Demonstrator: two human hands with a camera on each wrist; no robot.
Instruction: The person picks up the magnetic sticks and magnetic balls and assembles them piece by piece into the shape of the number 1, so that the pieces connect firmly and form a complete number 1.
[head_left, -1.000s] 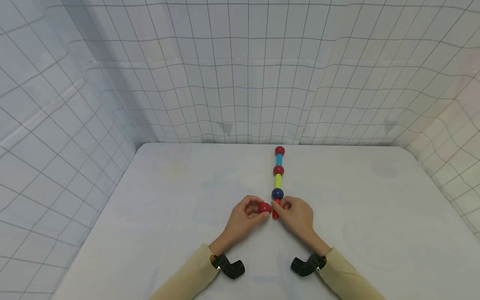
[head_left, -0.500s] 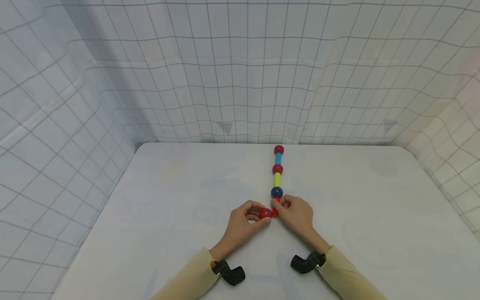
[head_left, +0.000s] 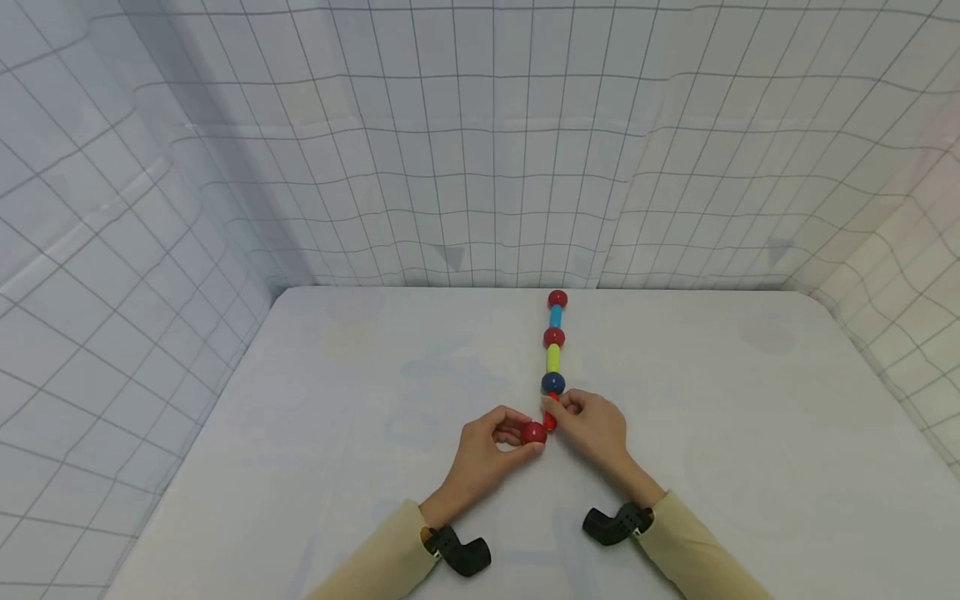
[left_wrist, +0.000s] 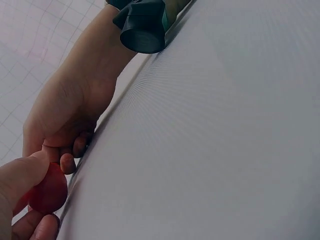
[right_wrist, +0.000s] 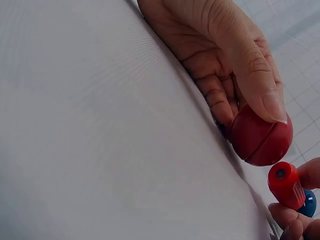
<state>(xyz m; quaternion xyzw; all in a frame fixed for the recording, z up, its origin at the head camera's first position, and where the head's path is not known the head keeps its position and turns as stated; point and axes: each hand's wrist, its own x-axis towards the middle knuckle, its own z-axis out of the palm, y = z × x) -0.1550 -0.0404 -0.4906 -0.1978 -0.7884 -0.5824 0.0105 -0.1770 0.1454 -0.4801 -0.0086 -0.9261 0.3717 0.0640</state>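
My left hand (head_left: 483, 450) pinches a dark red ball (head_left: 533, 432) between thumb and fingers, right at the near end of a bright red rod (head_left: 551, 421). The right hand (head_left: 597, 429) grips that rod by thumb and fingers. Beyond the rod comes a dark blue ball (head_left: 553, 382), then a yellow-green rod (head_left: 552, 358), a second red ball (head_left: 554, 337), a light blue rod (head_left: 556, 317) and a third red ball (head_left: 557, 298), all in one straight line. In the right wrist view, the red rod's end shows a small round metal-like spot, close below the held ball, which has a seam.
A white table (head_left: 360, 375) lies under the hands and the line of parts. White grid-patterned curtains (head_left: 480, 150) stand behind its far edge and at both sides. Each wrist wears a black strap device (head_left: 465, 554).
The left hand has brought its red ball nearer to me and slightly right, from beside the red rod to its near end. The line of parts has shifted very slightly; the right hand stays almost still.
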